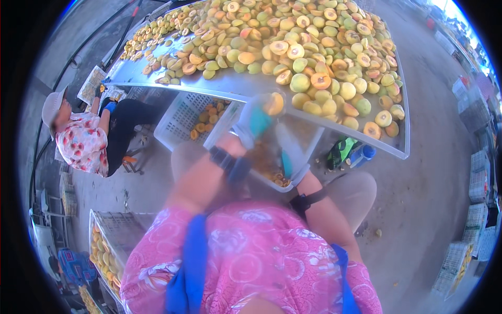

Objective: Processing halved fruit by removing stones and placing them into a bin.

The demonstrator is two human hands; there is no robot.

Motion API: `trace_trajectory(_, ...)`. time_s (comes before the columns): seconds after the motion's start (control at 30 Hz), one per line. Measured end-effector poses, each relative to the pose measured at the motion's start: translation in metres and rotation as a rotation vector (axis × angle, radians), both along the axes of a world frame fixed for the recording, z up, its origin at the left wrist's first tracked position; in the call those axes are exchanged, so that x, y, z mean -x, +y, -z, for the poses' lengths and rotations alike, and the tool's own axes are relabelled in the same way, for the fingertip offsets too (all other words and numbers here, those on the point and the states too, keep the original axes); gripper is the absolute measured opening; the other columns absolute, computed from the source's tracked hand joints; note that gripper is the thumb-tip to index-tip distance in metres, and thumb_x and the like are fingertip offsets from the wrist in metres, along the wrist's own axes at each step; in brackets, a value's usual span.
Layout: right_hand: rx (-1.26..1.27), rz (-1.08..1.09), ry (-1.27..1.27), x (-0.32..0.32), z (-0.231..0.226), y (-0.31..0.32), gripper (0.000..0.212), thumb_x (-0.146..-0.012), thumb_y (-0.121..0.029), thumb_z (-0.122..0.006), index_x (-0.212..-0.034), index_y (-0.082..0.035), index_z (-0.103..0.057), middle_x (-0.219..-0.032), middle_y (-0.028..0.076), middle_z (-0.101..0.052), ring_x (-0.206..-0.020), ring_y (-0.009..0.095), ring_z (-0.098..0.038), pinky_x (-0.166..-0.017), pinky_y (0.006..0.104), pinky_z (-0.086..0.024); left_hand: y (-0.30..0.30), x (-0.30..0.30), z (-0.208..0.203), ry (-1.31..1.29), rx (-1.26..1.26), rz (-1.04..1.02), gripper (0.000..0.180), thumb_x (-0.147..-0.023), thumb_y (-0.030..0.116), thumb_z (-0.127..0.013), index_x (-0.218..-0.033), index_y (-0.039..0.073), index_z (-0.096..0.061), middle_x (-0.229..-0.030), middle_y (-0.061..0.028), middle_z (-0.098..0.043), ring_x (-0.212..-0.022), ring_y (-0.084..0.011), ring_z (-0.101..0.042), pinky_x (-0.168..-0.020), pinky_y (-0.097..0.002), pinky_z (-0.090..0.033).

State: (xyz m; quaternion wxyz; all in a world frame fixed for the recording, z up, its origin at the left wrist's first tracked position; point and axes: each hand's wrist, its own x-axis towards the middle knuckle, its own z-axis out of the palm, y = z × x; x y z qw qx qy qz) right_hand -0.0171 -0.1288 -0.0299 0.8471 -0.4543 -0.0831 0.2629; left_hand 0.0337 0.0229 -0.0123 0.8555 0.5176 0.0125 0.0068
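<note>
At the near edge of the metal table (219, 93), my left hand (252, 121), in a white and teal glove, is closed on a peach half (273, 103) with its orange cut face showing. My right hand (289, 152), gloved the same way, is over a white crate (312, 148) between my knees. Motion smears its fingers, so whether it holds anything is unclear. Inside that crate lie small orange-brown pieces (277, 178). A large heap of halved yellow peaches (314, 52) covers most of the tabletop.
To the left of my crate stands another white crate (170, 123) with peach halves in it. A co-worker (83, 136) sits at the far left. A filled crate (107, 256) is behind my left side. A blue bottle (362, 155) and a green bag (342, 153) stand under the table's right.
</note>
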Motion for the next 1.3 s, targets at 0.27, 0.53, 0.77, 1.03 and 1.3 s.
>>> trace_trajectory(0.27, 0.084, 0.122, -0.089, -0.001, -0.005, 0.0, 0.021, -0.097, -0.031, -0.05, -0.098, -0.011, -0.056, -0.066, -0.006, -0.047, -0.05, 0.003, -0.041, -0.043, 0.02, -0.033, -0.013, 0.027, -0.003, -0.139, -0.096, 0.034, 0.042, -0.098, 0.02, -0.045, -0.131, -0.006, -0.043, -0.121, -0.0139, -0.055, -0.105, -0.0199, -0.057, -0.092, -0.0298, -0.048)
trace_trajectory(0.53, 0.214, 0.074, -0.076, -0.001, -0.018, -0.007, 0.024, -0.099, -0.031, -0.047, -0.105, -0.009, -0.056, -0.076, -0.002, -0.052, -0.061, 0.005, -0.045, -0.053, 0.0207, -0.038, -0.023, 0.039, -0.006, -0.019, 0.034, -0.019, 0.042, -0.097, 0.022, -0.051, -0.131, -0.003, -0.046, -0.119, -0.0113, -0.056, -0.102, -0.0165, -0.057, -0.089, -0.0283, -0.048)
trace_trajectory(0.77, 0.356, 0.004, 0.004, 0.001, -0.025, -0.007, 0.031, -0.099, -0.038, -0.045, -0.102, -0.009, -0.056, -0.062, -0.003, -0.047, -0.05, 0.007, -0.043, -0.045, 0.0224, -0.036, -0.032, 0.035, 0.016, -0.09, -0.106, -0.171, 0.036, -0.097, 0.025, -0.05, -0.123, 0.0, -0.054, -0.111, -0.0093, -0.06, -0.097, -0.0162, -0.058, -0.085, -0.0287, -0.049)
trace_trajectory(1.03, 0.315, -0.056, 0.107, 0.003, -0.034, -0.012, 0.032, -0.099, -0.041, -0.044, -0.099, -0.011, -0.055, -0.06, -0.004, -0.046, -0.044, 0.008, -0.041, -0.037, 0.0221, -0.031, -0.038, 0.033, 0.004, 0.021, 0.025, -0.148, 0.036, -0.095, 0.025, -0.048, -0.119, -0.001, -0.055, -0.107, -0.0106, -0.061, -0.095, -0.019, -0.056, -0.083, -0.0309, -0.047)
trace_trajectory(1.3, 0.12, -0.271, 0.285, 0.004, -0.037, -0.018, 0.029, -0.099, -0.041, -0.043, -0.099, -0.014, -0.053, -0.056, -0.005, -0.041, -0.038, 0.007, -0.036, -0.033, 0.0199, -0.027, -0.034, 0.038, -0.013, 0.179, 0.127, -0.094, 0.046, -0.097, 0.043, -0.046, -0.107, 0.0, -0.058, -0.093, -0.0112, -0.062, -0.082, -0.0205, -0.063, -0.074, -0.0335, -0.054)
